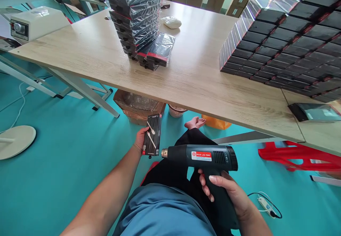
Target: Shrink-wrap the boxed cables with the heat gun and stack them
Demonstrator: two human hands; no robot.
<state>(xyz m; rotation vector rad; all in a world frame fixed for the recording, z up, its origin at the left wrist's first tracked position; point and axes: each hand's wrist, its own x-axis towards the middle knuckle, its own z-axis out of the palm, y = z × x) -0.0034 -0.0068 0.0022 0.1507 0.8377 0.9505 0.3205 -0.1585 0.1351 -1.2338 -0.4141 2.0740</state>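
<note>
My left hand point(140, 138) is closed on the left edge of a black box point(152, 135) that shows white cables printed on its face. The box is held upright below the table edge. In my right hand point(226, 189) is the handle of a dark heat gun point(202, 156) with a red and white label. Its metal nozzle points left, at the lower right corner of the box, with a small gap between them. On the table point(191, 79) stands a tall stack of film-wrapped black boxes point(133, 19), with a few more boxes point(160, 49) at its foot.
A large block of stacked black boxes point(287, 44) fills the table's right side, with a single box point(315, 112) nearer the edge. Below are an open carton point(140, 104), a small bin point(177, 111), an orange bag point(215, 122), a red stool point(298, 156) and a power strip point(266, 207).
</note>
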